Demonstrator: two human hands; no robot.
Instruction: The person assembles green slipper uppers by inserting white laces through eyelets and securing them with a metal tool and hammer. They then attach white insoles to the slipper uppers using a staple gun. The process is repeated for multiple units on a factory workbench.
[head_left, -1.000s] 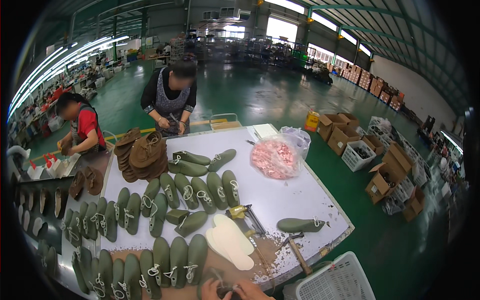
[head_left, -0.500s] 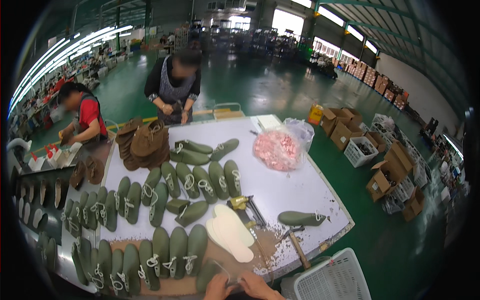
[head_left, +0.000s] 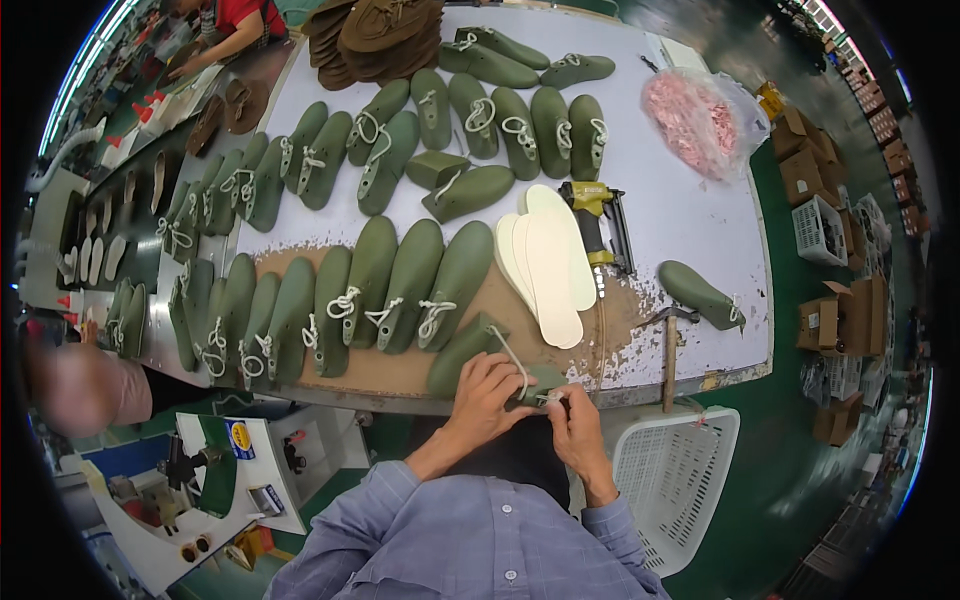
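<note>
At the table's front edge my left hand (head_left: pixel 484 395) is curled over a green shoe last (head_left: pixel 543 378), which my fingers partly hide. My right hand (head_left: pixel 578 432) is closed at that last's near end, pinching a white cord (head_left: pixel 547 400) there. Another strand of cord rises in a loop by my left fingers. Just beyond my left hand, a second green last (head_left: pixel 465 352) lies on the brown board. Pale insoles (head_left: pixel 553 260) lie overlapped past my hands, and several upright lasts (head_left: pixel 392 285) with cord loops stand in a row to the left.
A yellow-green nail gun (head_left: pixel 600 225) lies right of the insoles. Nearer the right edge are a hammer (head_left: pixel 670 350) and a single last (head_left: pixel 700 293). A white basket (head_left: pixel 672 490) stands below the table's edge. Brown shoes (head_left: pixel 385 40) and a bag of pink pieces (head_left: pixel 697 120) occupy the far side.
The view has tilted down, so my forearms and the basket show more fully and the person across the table is out of view. My hands stay together at the front edge.
</note>
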